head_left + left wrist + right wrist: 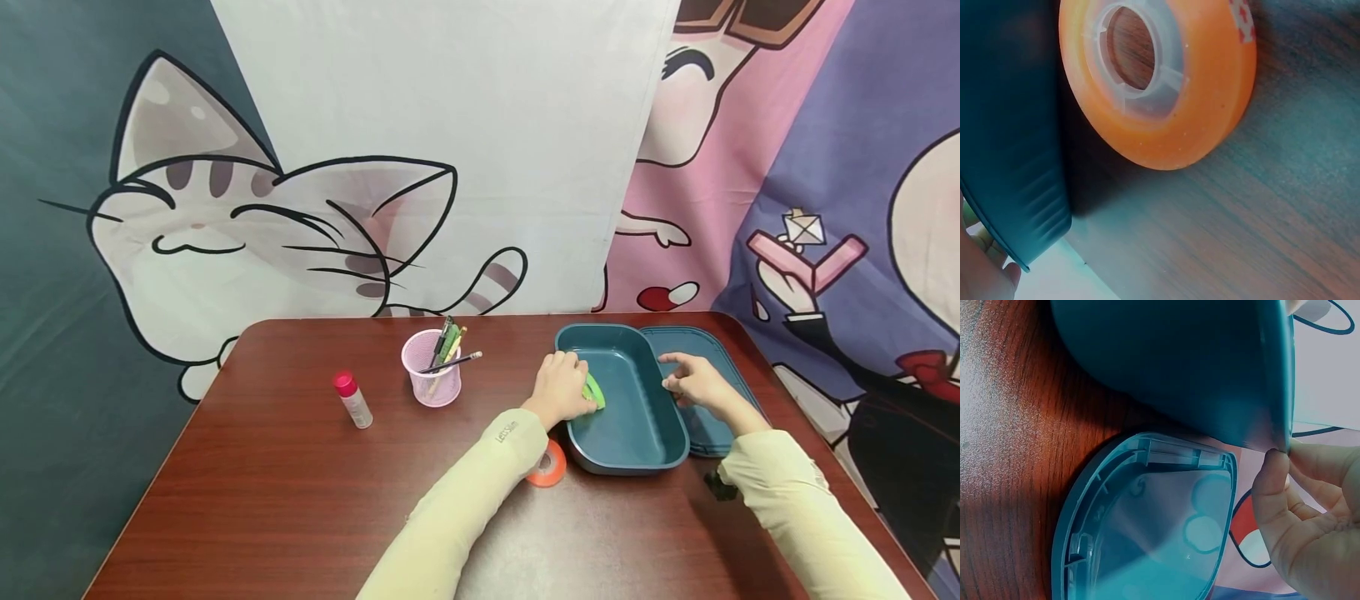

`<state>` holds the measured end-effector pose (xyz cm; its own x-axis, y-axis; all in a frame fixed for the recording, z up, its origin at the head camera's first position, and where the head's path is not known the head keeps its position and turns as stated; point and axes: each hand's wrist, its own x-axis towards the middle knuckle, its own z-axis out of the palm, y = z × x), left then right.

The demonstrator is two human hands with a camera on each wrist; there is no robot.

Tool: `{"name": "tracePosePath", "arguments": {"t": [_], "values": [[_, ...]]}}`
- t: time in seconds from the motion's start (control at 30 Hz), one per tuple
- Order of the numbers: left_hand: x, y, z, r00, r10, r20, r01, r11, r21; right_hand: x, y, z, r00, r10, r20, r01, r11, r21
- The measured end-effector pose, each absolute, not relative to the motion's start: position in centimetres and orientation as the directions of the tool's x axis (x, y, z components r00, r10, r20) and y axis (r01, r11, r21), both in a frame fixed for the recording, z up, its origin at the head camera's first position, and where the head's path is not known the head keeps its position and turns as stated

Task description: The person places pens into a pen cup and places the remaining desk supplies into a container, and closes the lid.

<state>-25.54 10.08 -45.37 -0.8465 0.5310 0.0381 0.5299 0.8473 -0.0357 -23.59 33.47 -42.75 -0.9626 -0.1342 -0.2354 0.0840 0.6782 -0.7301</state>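
My left hand [561,390] reaches over the left rim of a teal plastic box [633,433] and grips a bright green object [595,392]. The hand covers most of that object, so its kind cannot be told. On the box's opposite side, my right hand [701,387] pinches the rim between thumb and index finger, seen closely in the right wrist view. The matching teal lid [712,429] lies beside the box, under the right hand, inner side up in the right wrist view. A roll of orange tape [1210,119] rests on the table by the box, below my left wrist.
A pink mesh pen cup [435,387] with several pens and pencils stands left of the box. Farther left is a glue stick [354,402] with a red cap. The brown table [285,500] ends at a cartoon-printed curtain [480,125].
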Motion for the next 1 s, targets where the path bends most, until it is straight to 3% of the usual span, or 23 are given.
{"name": "tracePosePath", "arguments": {"t": [0.43, 0.7, 1.0], "values": [[-25.1, 9.4, -45.4, -0.846, 0.492, 0.206, 0.512, 0.857, 0.059, -23.6, 33.4, -42.8, -0.963, -0.136, -0.234, 0.084, 0.673, -0.735], [-24.6, 7.5, -45.4, -0.795, 0.498, 0.347, 0.581, 0.790, 0.197, -23.6, 33.4, -42.8, -0.964, -0.138, -0.226, 0.075, 0.677, -0.733], [-24.1, 4.7, -46.1, -0.790, 0.534, 0.303, 0.613, 0.710, 0.348, -23.3, 33.1, -42.5, -0.962, -0.140, -0.233, 0.075, 0.687, -0.723]]}}
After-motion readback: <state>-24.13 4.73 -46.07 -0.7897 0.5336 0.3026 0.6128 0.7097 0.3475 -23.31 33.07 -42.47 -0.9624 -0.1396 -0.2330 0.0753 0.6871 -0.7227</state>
